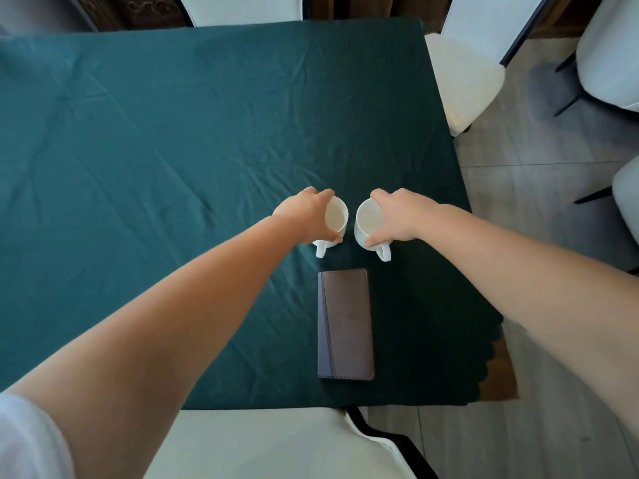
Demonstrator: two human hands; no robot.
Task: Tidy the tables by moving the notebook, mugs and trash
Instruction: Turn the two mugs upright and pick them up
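Note:
Two white mugs stand side by side on the green tablecloth (155, 150), handles pointing toward me. My left hand (304, 216) grips the left mug (337, 217) around its rim from above. My right hand (401, 216) grips the right mug (368, 224) the same way. Both mugs look empty. A brown notebook (345, 323) with a darker spine lies flat and closed just in front of the mugs, near the table's front right corner. No trash is in view.
A cream chair seat (269, 444) sits right below me at the table's front edge. More white chairs stand at the right (463, 77) and far right (608, 53), and one at the back (242, 8). Grey tiled floor (518, 209) lies to the right.

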